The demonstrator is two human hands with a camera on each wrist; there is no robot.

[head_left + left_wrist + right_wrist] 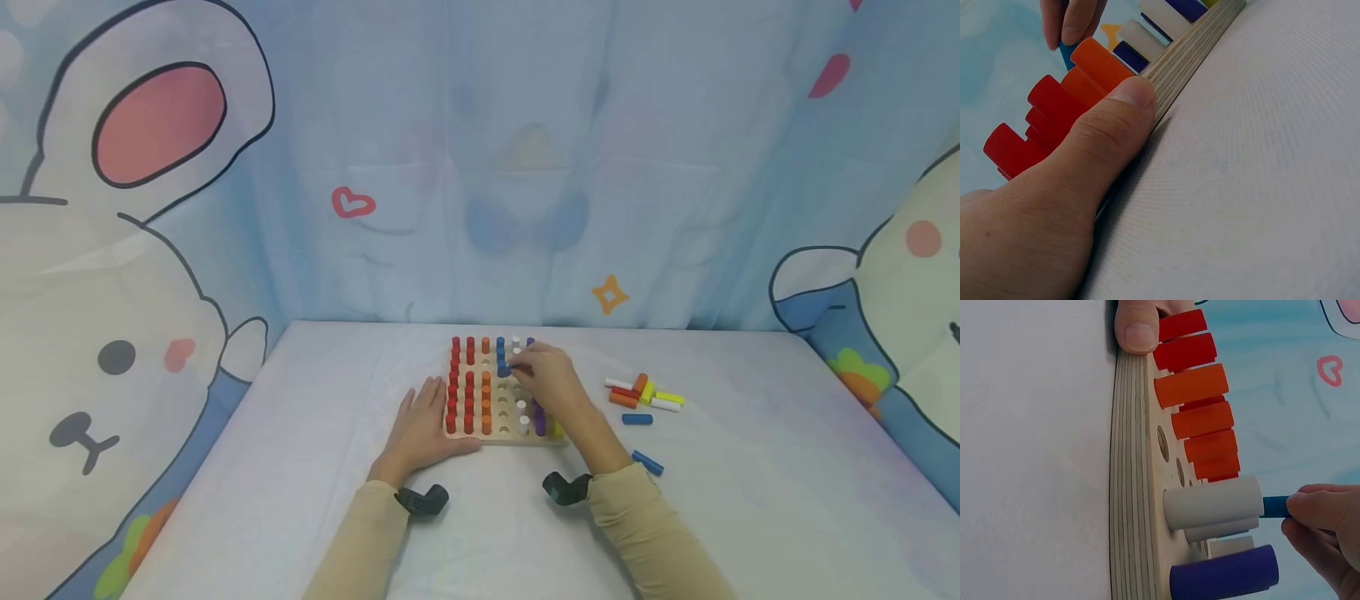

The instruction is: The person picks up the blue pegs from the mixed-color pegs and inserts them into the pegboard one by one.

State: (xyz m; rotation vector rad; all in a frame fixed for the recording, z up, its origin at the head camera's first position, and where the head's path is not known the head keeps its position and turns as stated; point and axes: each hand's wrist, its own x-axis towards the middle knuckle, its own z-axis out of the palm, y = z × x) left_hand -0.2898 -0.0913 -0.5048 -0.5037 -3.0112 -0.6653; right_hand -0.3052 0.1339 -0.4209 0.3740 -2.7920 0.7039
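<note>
A wooden pegboard (491,442) holds rows of upright coloured pegs: red pegs (469,396) at the left, then orange pegs (486,404), blue, white, purple and yellow. My left hand (422,429) rests at the board's near left corner, fingers along its side. In the left wrist view, the left thumb (1110,119) touches the front edge. Above the blue column, my right hand (553,385) pinches a blue peg (1275,507) between thumb and fingers. Whether its lower end is in a hole is hidden behind the white pegs (1213,503) in the right wrist view.
Right of the board lies a loose pile of white, red, orange and yellow pegs (624,400). Two blue pegs lie nearer, one (637,419) below the pile and one (648,463) beside the right forearm. A printed curtain (420,250) hangs behind the white table (315,375).
</note>
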